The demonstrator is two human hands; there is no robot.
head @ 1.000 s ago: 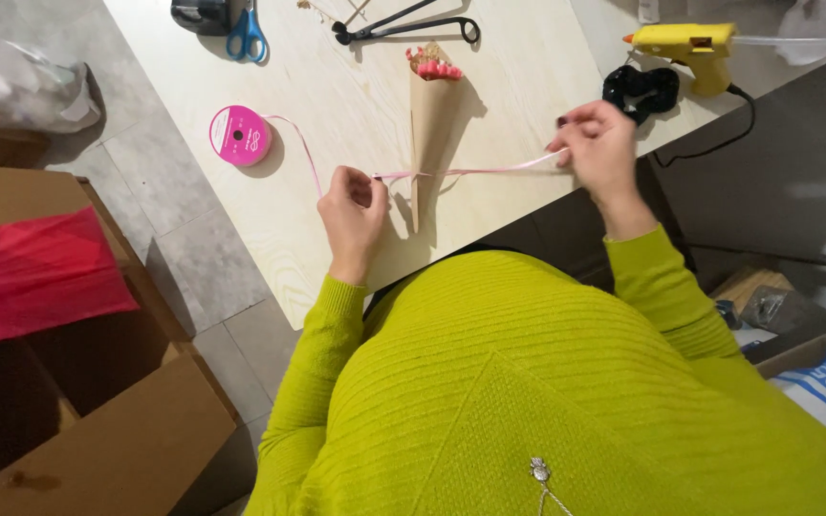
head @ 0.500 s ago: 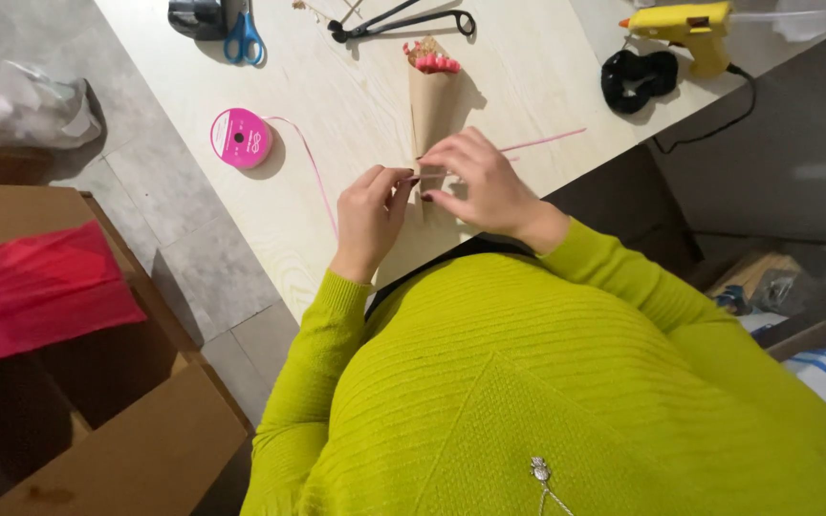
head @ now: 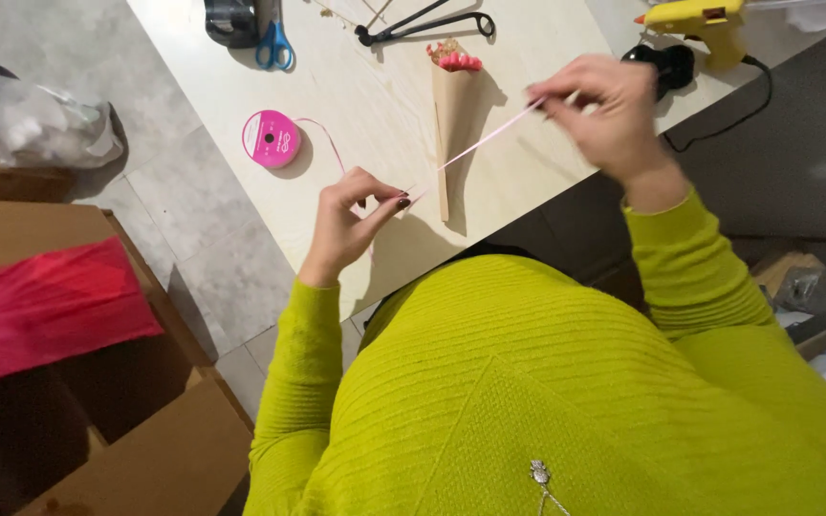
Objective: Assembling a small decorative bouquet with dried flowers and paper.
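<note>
A person's left hand [head: 351, 225] and right hand [head: 604, 110] pinch a pink ribbon [head: 485, 143], stretched taut across a kraft paper cone [head: 453, 134] on the tabletop [head: 375, 105]. The ribbon spool [head: 272, 139] lies nearby.

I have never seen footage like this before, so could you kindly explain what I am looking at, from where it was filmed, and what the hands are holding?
There is no machine here: a person wears a camera on the head, looking down over a lime-green sweater at a pale table. The left hand and right hand pull a thin pink ribbon taut between them, across a brown paper cone with small pink flowers at its top. Also on the table: a pink ribbon spool, blue-handled scissors and a yellow glue gun.
</note>
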